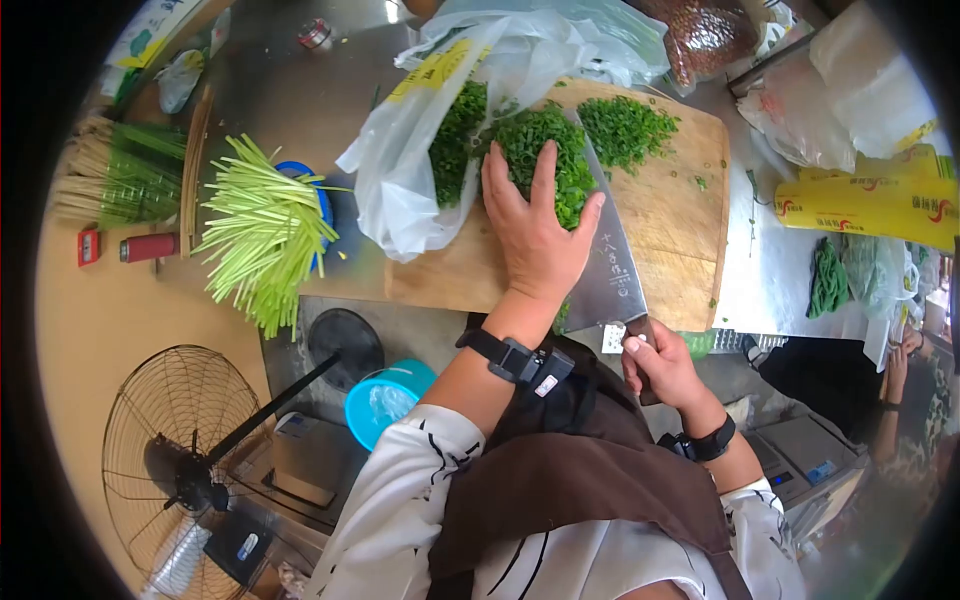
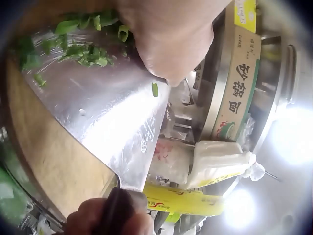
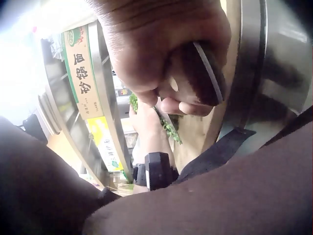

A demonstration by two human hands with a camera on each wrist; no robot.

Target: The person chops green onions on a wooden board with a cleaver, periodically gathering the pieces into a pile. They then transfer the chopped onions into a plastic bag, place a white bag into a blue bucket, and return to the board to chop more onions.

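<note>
My left hand (image 1: 538, 240) lies with spread fingers on a heap of chopped green scallions (image 1: 562, 150) on the wooden cutting board (image 1: 680, 240). Beside the heap is the broad blade of a cleaver (image 1: 615, 255), tilted flat-side up. In the left wrist view, bits of green cling to this cleaver (image 2: 102, 127). My right hand (image 1: 668, 368) grips its dark wooden handle (image 3: 190, 78), fingers wrapped round it. A white plastic bag (image 1: 385, 175) with chopped greens inside gapes at the heap's left. A smaller pile of chopped greens (image 1: 628, 132) sits on the board's far right.
Long pale green stalks (image 1: 262, 240) lie over a blue container at the left. Yellow wrap boxes (image 1: 870, 205) stand right of the board. Below are a fan (image 1: 185, 440) and a blue bucket (image 1: 362, 410). Another person's arm (image 1: 893, 385) shows at the right edge.
</note>
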